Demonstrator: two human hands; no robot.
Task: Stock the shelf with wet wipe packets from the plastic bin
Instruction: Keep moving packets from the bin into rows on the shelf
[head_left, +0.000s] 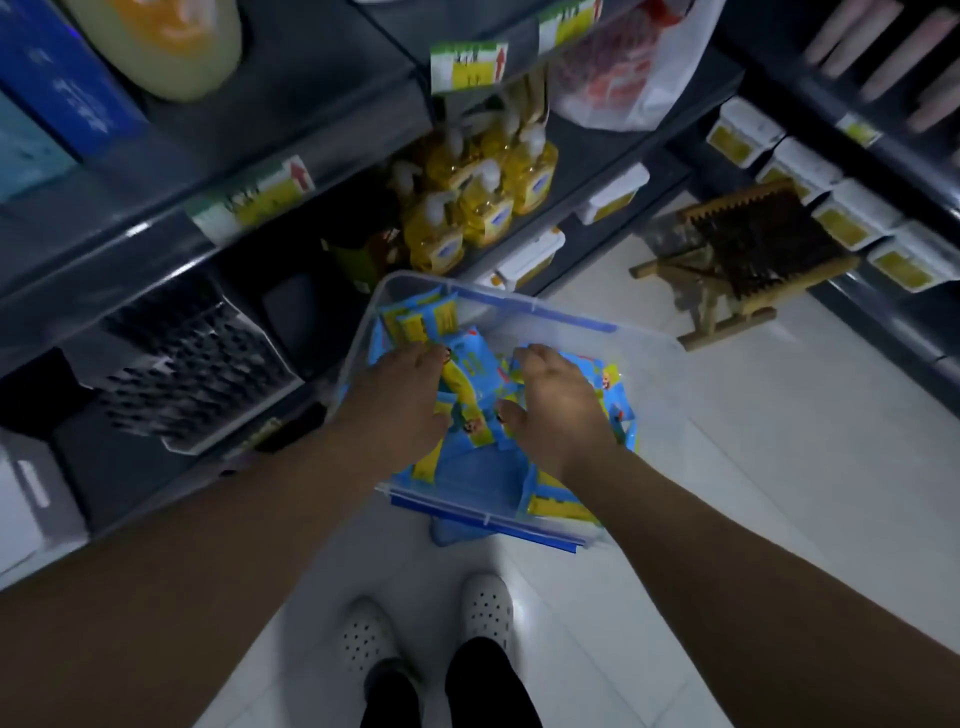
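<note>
**Both hands reaching into the bin for packets**

The left hand (400, 395) and right hand (558, 410) are hanging palms down, side by side, fingers bending down among the wet wipe packets (470, 364). Whether either hand is closed on a packet cannot be told. The packets are lying loose in the clear plastic bin (623, 358) on the floor, just beside the shelf (104, 260). They are looking light, soft and slick, so gathering several by their flat edges is looking wisest. Both forearms are stretching forward and down.

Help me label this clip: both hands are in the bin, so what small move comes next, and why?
Probably pinch a few wet wipe packets and lift them out: left hand and right hand lie on the pile inside the plastic bin, nothing raised yet.
</note>
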